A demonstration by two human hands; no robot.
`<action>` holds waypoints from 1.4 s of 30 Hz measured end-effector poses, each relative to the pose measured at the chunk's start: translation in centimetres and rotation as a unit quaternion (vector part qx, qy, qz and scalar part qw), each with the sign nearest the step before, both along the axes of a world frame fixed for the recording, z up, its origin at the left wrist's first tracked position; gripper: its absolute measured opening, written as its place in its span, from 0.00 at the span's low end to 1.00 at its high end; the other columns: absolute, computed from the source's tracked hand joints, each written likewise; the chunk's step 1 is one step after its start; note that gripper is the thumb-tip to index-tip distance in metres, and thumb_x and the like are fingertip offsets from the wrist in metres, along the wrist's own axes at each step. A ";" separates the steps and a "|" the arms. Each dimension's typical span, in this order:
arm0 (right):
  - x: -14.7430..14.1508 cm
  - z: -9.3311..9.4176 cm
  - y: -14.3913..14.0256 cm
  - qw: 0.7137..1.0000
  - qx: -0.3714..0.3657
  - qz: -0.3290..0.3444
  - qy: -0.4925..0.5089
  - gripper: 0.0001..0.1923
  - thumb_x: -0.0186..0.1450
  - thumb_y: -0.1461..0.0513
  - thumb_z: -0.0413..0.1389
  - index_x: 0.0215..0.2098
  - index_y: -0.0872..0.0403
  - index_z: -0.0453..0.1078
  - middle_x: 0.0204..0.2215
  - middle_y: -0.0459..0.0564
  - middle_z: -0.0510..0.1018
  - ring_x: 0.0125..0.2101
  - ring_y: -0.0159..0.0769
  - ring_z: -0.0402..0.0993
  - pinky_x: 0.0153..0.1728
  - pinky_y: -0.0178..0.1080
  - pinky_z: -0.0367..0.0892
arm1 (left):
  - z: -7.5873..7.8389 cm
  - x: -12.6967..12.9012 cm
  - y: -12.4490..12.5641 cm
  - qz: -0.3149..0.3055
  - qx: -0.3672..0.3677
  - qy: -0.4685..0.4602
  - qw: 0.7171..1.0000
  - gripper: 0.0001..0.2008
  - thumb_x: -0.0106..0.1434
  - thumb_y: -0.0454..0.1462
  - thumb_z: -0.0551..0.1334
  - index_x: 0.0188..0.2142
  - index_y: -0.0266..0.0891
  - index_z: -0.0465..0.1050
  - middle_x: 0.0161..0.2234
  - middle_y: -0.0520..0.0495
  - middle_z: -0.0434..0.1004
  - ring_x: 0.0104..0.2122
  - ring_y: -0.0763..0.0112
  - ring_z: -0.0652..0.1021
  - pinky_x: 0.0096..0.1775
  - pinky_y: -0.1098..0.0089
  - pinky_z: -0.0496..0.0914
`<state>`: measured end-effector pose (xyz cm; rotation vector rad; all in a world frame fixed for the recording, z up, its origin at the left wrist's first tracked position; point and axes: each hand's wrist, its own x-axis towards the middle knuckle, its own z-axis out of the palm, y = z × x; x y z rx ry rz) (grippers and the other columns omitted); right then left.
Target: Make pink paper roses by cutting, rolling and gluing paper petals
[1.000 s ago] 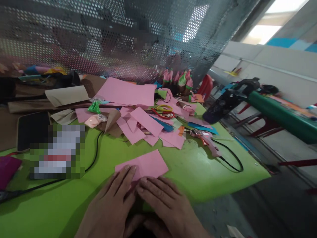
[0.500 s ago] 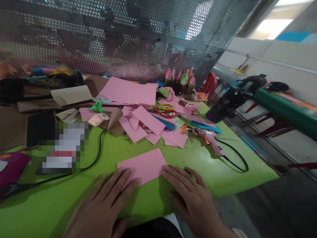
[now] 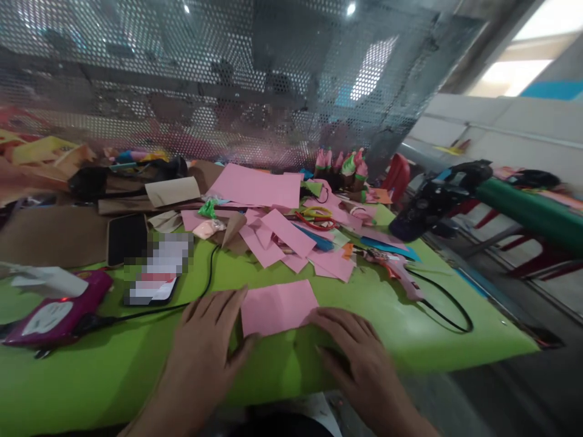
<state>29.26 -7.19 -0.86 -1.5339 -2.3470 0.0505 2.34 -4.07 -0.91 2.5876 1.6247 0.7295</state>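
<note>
Flanking one pink sheet (image 3: 280,308): two hands (image 3: 209,334)

On the green tabletop (image 3: 437,337), our left hand (image 3: 209,337) touches the left edge of a pink paper rectangle (image 3: 280,308), faintly creased down its middle, while our right hand's fingertips meet its lower right corner. Beyond it we see loose pink paper pieces (image 3: 290,233), with a pink glue gun (image 3: 404,276) to their right, its black cord (image 3: 461,308) looped; a magenta power strip (image 3: 84,303) glows red at left.
</note>
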 end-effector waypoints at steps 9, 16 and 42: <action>-1.5 0.5 4.7 0.997 -0.027 -0.024 0.068 0.36 0.59 0.55 0.63 0.63 0.49 0.59 0.61 0.57 0.63 0.59 0.53 0.59 0.56 0.54 0.58 | 0.1 1.8 2.8 0.011 -0.153 -0.097 0.984 0.28 0.53 0.39 0.69 0.54 0.40 0.70 0.46 0.43 0.74 0.49 0.52 0.71 0.49 0.55 0.63; -2.6 0.9 5.8 0.987 -0.012 -0.002 0.162 0.39 0.53 0.62 0.66 0.61 0.45 0.61 0.55 0.53 0.69 0.55 0.49 0.62 0.54 0.51 0.60 | 0.3 2.0 2.5 -0.060 -0.081 -0.233 0.967 0.13 0.59 0.29 0.62 0.43 0.43 0.75 0.33 0.49 0.77 0.37 0.63 0.74 0.42 0.62 0.65; -3.1 1.6 7.9 0.898 0.212 0.016 0.386 0.14 0.61 0.69 0.55 0.36 0.45 0.77 0.60 0.45 0.66 0.59 0.45 0.59 0.57 0.49 0.53 | 0.1 1.6 6.6 -0.108 -0.374 -0.524 0.757 0.19 0.52 0.44 0.70 0.41 0.35 0.78 0.39 0.42 0.83 0.36 0.60 0.81 0.38 0.67 0.73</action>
